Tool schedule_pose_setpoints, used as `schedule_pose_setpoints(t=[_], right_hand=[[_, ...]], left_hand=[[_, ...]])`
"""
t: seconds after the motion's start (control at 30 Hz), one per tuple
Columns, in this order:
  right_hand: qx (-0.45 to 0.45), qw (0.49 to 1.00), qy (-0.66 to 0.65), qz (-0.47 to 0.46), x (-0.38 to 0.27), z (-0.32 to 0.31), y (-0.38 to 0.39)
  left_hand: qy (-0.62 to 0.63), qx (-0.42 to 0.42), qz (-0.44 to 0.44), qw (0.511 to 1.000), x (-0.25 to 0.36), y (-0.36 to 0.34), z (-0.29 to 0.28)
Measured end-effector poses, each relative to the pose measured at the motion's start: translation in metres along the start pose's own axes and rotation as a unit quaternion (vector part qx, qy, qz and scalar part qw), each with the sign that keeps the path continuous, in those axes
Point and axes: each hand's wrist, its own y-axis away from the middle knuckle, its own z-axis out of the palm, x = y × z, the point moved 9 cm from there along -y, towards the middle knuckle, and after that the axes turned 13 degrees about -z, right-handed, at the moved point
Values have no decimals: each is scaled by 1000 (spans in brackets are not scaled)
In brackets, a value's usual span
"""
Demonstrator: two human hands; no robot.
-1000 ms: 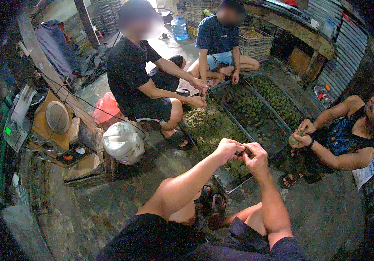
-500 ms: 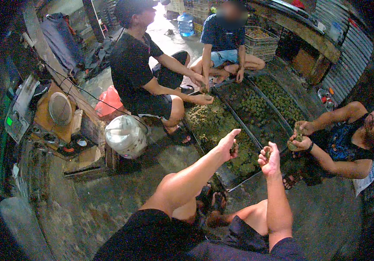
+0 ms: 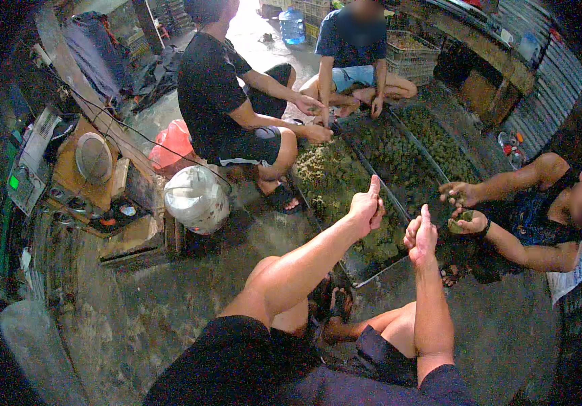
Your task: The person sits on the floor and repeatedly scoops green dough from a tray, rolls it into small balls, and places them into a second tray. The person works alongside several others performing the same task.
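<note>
Shallow tray (image 3: 380, 275) with a loose, pale greenish mass (image 3: 328, 186), ahead of the wearer and below hand height. Material uncertain; lumpier and yellower at the far left end. Tray's long axis runs from the near end away and slightly left.

Left hand (image 3: 367, 208) above the tray's near half, the nearer hand to the mass; mass lies below it and to its left. Fingers curled, thumb up. Right hand (image 3: 422, 238) just beyond the tray's near right corner, so tray lies to its left; fingers curled, thumb up too. Hands apart from each other; can't tell if either is clamped on anything, palms hidden.

Alongside, to the right: middle tray (image 3: 395, 201), then right tray (image 3: 421, 145), both with dark green lumps. Co-worker at right (image 3: 531, 247) has a greenish lump (image 3: 464, 218) in one hand. Two more seated: one in black (image 3: 213, 81), one in navy (image 3: 352, 40).

Further out: white rounded vessel (image 3: 196, 201), red plastic item (image 3: 170, 145), plastic crate (image 3: 411, 59), blue water jug (image 3: 292, 27).

Writing: white bag (image 3: 576, 272) at right edge has print, illegible. No readable brands or labels.
</note>
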Motion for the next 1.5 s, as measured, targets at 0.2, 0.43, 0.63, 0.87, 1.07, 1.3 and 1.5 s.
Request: schedule_pose_setpoints(t=[0.2,0.43,0.63,0.87,1.07,1.3,1.5], right_hand=[[34,998,-52,29,15,-14,-10],[77,982,-132,114,18,-11,0],[60,998,-16,29,8,3,2],[44,999,25,-3,-1,11,7],[32,998,-41,29,12,-11,-6],[94,991,-54,72,15,-30,-7],[59,997,-27,46,8,-3,-1]], left_hand=[[-41,-70,-55,995,-11,-22,-11],[140,-70,-107,982,-16,-27,-12],[76,-35,-150,985,-31,-37,-18],[9,59,-21,998,-13,-31,-8],[-78,-14,-46,996,-23,-28,7],[-1,-25,-144,989,-28,-33,-3],[9,9,-34,999,-21,-32,-2]])
